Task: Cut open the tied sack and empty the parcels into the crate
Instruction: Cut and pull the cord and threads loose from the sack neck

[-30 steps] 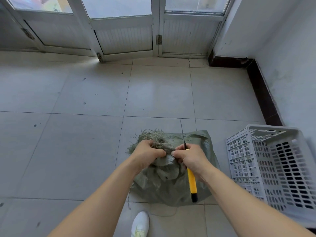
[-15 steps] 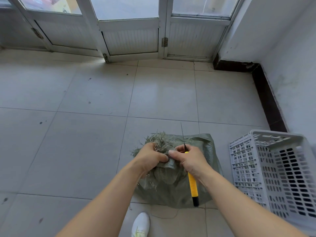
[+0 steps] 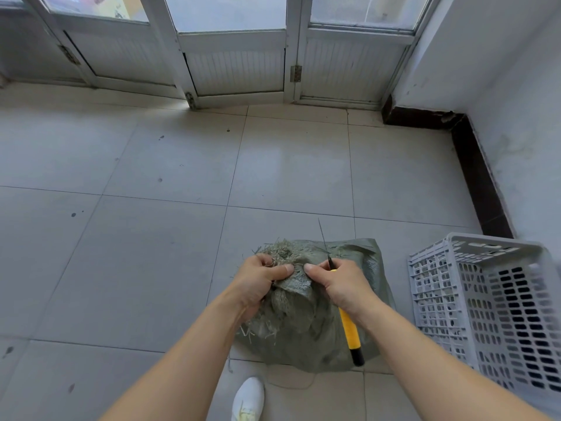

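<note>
A grey-green woven sack [image 3: 309,335] lies on the tiled floor in front of me, its frayed mouth bunched at the far end. My left hand [image 3: 261,284] grips the bunched sack cloth at the neck. My right hand [image 3: 340,284] holds a knife with a yellow handle [image 3: 349,332]; its thin blade points up and away, and the thumb and fingers also pinch the sack cloth. The two thumbs nearly touch over the neck. A white slatted plastic crate [image 3: 491,311] stands to the right of the sack. No parcels show.
A white shoe [image 3: 248,399] is at the bottom edge, just before the sack. A loose string lies on the floor beside it. Glazed doors run along the far side; a white wall with dark skirting [image 3: 476,177] stands to the right, behind the crate.
Both hands have stayed at the sack's neck and shifted their hold slightly on the cloth. The camera has tilted and moved a little; the sack, the knife and the crate keep their places.
</note>
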`<state>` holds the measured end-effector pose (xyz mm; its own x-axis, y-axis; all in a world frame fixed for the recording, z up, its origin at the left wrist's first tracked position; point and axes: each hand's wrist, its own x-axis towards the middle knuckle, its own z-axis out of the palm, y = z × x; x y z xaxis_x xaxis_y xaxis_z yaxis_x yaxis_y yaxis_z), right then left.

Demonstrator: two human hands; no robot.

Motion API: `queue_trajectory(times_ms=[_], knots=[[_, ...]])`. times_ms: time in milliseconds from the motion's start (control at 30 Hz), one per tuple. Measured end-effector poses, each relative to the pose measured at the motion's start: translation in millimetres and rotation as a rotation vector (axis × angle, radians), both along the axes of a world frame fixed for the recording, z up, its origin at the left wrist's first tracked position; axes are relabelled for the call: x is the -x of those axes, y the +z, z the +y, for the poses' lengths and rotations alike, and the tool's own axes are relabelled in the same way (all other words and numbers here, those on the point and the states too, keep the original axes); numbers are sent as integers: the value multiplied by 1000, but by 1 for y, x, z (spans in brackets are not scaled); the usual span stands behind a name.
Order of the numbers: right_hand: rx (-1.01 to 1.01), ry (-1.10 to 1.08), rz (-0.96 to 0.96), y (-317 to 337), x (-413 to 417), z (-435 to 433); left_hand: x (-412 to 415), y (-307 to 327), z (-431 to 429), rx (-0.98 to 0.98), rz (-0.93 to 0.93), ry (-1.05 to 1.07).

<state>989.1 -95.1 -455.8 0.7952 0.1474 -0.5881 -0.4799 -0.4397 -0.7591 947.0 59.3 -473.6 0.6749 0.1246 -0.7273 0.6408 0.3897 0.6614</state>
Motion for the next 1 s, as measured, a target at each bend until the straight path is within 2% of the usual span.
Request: queue_trajectory(times_ms=[167, 367, 667, 733, 800, 900, 1000], knots=[[15, 43, -40, 9, 6, -4, -2, -1, -7, -30, -25, -3], [-84, 75, 88, 17, 10, 4, 2, -2, -10, -74, -17, 2], [-21, 110, 143, 17, 16, -5, 11, -4, -10, -74, -5, -34], [-9, 103, 96, 17, 18, -10, 11, -3, -9, -74, -6, -45], [151, 203, -64, 18, 18, -18, 11, -1, -10, -104, -2, -64], [553, 545, -320, 19, 22, -34, 11, 1, -12, -124, -2, -57], [754, 791, -430, 16, 26, -46, 12, 1, -12, -165, 7, -55]])
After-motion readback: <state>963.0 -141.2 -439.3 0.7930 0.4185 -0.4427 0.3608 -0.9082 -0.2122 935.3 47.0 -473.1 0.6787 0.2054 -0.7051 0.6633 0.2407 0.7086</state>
